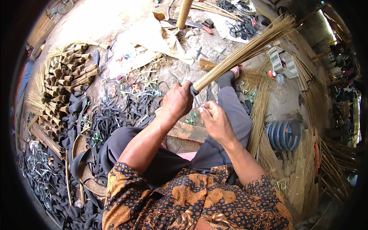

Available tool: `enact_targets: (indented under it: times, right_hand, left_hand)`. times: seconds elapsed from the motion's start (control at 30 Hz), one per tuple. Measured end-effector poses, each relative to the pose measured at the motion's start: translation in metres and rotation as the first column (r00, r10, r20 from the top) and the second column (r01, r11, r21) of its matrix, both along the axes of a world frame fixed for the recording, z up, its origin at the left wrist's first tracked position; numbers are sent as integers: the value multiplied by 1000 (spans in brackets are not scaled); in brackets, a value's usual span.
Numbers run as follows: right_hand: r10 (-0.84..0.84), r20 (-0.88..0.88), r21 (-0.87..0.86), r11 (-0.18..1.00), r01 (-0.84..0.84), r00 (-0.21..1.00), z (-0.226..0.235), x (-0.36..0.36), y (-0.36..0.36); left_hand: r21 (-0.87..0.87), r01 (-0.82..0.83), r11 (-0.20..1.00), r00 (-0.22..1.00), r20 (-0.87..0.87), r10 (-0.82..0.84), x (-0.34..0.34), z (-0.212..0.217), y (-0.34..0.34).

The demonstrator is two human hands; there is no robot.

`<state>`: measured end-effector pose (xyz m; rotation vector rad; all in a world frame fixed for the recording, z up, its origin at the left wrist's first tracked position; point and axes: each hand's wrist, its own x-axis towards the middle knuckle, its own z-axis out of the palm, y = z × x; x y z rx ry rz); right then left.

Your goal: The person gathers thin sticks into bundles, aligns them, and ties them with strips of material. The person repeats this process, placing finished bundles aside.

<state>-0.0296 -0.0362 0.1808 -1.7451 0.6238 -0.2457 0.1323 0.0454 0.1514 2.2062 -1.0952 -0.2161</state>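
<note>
1. The left hand (177, 100) is closed round the narrow end of a straw bundle (235, 59), its back turned up.
2. The right hand (217, 121) is just beside it, lower and to the right, thumb and fingertips pinched together on a dark strip (197, 101).
3. That strip runs up to a dark band (194, 91) wrapped about the bundle, right next to the left hand's knuckles.
4. The bundle slants from the left hand up to the right, its splayed tip well apart from both hands, and passes above the right foot (226, 78).
5. Beneath the forearms are bent legs in grey trousers (234, 105) and a brown-and-black patterned shirt (199, 195).
6. To the left, near the knee, lies a tangle of dark strips (120, 117); beyond it is a heap of tied bundles (63, 86), cut ends showing.
7. A round tray (78, 142) is partly covered by dark strips near the left knee.
8. To the right are long loose straw (261, 109), a ribbed blue-grey tub (283, 135) and a pale crate (285, 68).
9. Ahead, a red-handled knife (195, 25) lies near a wooden post (184, 13).
</note>
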Motion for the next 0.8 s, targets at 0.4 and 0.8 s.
enact_targets:
  times: [0.4,0.8]
  right_hand:
    - [69,263,166,979,-115,962,3,-6,-41]
    - [187,296,115,967,-229,937,7,-4,-46]
  left_hand:
    - [-314,229,921,342,-860,-378,-5,28,13]
    - [-166,294,941,756,-561,-336,-3,25,11]
